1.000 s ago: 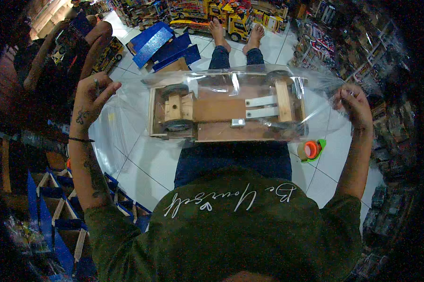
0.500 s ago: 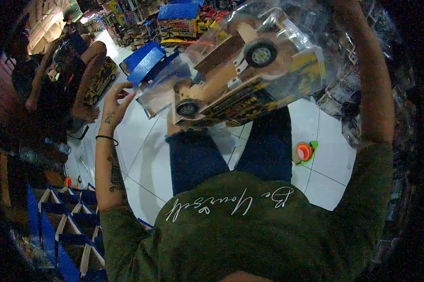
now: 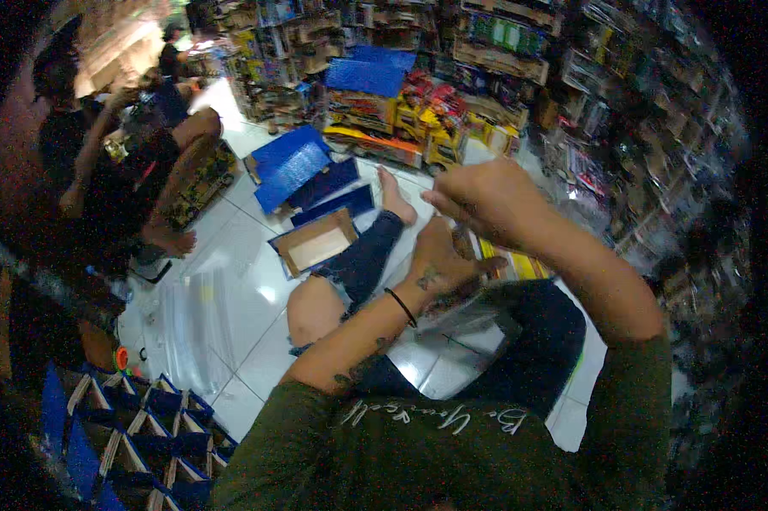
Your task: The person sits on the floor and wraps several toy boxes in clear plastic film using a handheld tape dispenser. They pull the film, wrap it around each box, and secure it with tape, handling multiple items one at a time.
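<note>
Between my legs is a wooden toy truck (image 3: pixel 520 265) in a clear plastic bag, mostly covered by my hands; a yellow striped side shows. My left hand (image 3: pixel 445 258) is closed over its near end, fingers bent round it. Just above and to the right, my right hand (image 3: pixel 493 199) is closed in a fist, thumb side toward the left. What it grips, if anything, does not show.
An open blue wooden box (image 3: pixel 317 243) and blue truck-bed parts (image 3: pixel 292 166) lie ahead on the left. Painted toy trucks (image 3: pixel 375 106) stand behind. Clear plastic bags (image 3: pixel 198 315) lie left, near blue wooden frames (image 3: pixel 158 443). Wrapped toys pile up at right; another person sits far left.
The bagged truck has come down from a raised, tilted position to between my legs. My left hand has moved right onto it, and my right arm has come down and inward beside it.
</note>
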The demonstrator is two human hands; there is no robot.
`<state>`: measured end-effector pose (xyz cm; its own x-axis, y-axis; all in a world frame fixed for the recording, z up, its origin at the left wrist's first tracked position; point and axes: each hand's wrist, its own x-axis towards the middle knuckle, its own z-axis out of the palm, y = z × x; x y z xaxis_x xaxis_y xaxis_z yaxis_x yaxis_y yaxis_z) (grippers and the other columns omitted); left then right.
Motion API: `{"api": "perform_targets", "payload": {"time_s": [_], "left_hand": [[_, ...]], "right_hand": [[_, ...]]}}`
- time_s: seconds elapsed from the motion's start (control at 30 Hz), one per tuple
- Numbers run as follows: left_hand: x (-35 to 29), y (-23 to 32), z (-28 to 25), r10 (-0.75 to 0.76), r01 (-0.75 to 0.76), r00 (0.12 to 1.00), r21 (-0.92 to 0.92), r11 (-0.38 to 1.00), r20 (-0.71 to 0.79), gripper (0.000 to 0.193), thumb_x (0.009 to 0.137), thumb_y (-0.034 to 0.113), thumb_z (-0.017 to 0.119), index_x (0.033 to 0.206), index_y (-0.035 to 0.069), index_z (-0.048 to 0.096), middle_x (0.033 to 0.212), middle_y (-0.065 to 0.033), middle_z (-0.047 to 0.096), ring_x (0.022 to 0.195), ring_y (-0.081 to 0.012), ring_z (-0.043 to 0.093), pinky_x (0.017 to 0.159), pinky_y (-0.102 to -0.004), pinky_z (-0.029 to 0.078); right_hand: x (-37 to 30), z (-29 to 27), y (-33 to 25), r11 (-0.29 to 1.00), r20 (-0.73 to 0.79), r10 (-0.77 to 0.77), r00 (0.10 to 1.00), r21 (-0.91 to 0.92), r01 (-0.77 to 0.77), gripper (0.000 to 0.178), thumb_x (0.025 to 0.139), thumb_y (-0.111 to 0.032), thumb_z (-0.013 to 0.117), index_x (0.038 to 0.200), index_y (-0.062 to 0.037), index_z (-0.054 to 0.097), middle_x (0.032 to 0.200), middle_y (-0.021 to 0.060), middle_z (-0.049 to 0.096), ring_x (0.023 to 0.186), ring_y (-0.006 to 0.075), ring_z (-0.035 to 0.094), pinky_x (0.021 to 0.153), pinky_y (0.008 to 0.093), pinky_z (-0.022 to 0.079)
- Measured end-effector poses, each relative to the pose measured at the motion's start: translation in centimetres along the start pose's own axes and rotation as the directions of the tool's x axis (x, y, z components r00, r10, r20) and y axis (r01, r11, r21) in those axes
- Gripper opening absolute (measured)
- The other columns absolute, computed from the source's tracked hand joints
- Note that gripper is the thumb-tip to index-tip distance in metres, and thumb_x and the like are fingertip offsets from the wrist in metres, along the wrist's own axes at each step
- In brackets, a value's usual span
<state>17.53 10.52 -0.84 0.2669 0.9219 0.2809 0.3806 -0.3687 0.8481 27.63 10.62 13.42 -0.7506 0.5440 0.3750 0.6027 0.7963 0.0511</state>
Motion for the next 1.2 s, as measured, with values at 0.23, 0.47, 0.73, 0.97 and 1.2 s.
{"api": "perform_targets", "payload": {"time_s": [0.23, 0.47, 0.73, 0.97, 1.2], "left_hand": [[-1.5, -3.2, 0.8, 0.048, -0.051, 0.989, -0.02, 0.998, -0.14, 0.075, 0.062, 0.04, 0.082, 0.115, -0.003, 0.05, 0.113, -0.0175, 0.056, 0.106, -0.0313, 0.055, 0.088, -0.0396, 0.044], [-3.2, -3.7, 0.3, 0.265, -0.3, 0.953, -0.35, 0.887, -0.145, 0.049, 0.074, 0.033, 0.07, 0.109, 0.0, 0.059, 0.118, -0.0157, 0.056, 0.11, -0.0279, 0.054, 0.096, -0.036, 0.041], [-5.1, -2.6, -4.1, -0.178, 0.222, 0.854, 0.033, 0.975, -0.488, 0.05, 0.097, 0.032, 0.029, 0.099, -0.001, 0.066, 0.098, -0.0144, 0.067, 0.092, -0.0246, 0.063, 0.084, -0.0342, 0.047], [-7.4, -7.3, -7.0, -0.123, 0.037, 0.761, -0.146, 0.989, -0.636, 0.05, 0.099, 0.031, 0.029, 0.098, -0.004, 0.064, 0.09, -0.0159, 0.067, 0.077, -0.0227, 0.06, 0.072, -0.034, 0.046], [-8.5, -9.8, -7.0, -0.185, 0.125, 0.685, -0.137, 0.983, -0.704, 0.05, 0.099, 0.035, 0.032, 0.08, -0.003, 0.059, 0.074, -0.0099, 0.062, 0.065, -0.0193, 0.053, 0.06, -0.0341, 0.041]], "right_hand": [[0.3, 4.4, 0.1, 0.987, 0.03, -0.058, 0.998, 0.152, 0.053, 0.028, 0.085, -0.034, 0.057, 0.072, -0.0088, 0.06, 0.066, 0.0132, 0.06, 0.06, 0.033, 0.059, 0.055, 0.0434, 0.046], [0.3, 4.4, 1.2, 0.919, 0.092, -0.338, 0.936, 0.244, 0.308, 0.026, 0.082, -0.037, 0.06, 0.075, -0.0116, 0.063, 0.072, 0.008, 0.063, 0.068, 0.0272, 0.062, 0.061, 0.0415, 0.048], [-5.2, 2.1, 12.9, 0.881, -0.449, 0.262, 0.855, 0.472, -0.022, 0.016, 0.077, -0.009, 0.065, 0.092, -0.0022, 0.064, 0.09, 0.0102, 0.066, 0.086, 0.0244, 0.063, 0.079, 0.0342, 0.048], [-14.1, 20.4, 23.5, 0.613, 0.053, 0.771, 0.634, 0.208, -0.763, 0.04, 0.081, -0.036, 0.065, 0.101, -0.0013, 0.062, 0.095, 0.0183, 0.064, 0.088, 0.0338, 0.062, 0.079, 0.0409, 0.047], [-24.0, 30.1, 25.7, 0.19, 0.81, 0.562, 0.166, 0.069, -0.979, 0.089, 0.077, -0.07, 0.052, 0.125, 0.0049, 0.05, 0.12, 0.0209, 0.057, 0.111, 0.0328, 0.055, 0.096, 0.0383, 0.04]]}}
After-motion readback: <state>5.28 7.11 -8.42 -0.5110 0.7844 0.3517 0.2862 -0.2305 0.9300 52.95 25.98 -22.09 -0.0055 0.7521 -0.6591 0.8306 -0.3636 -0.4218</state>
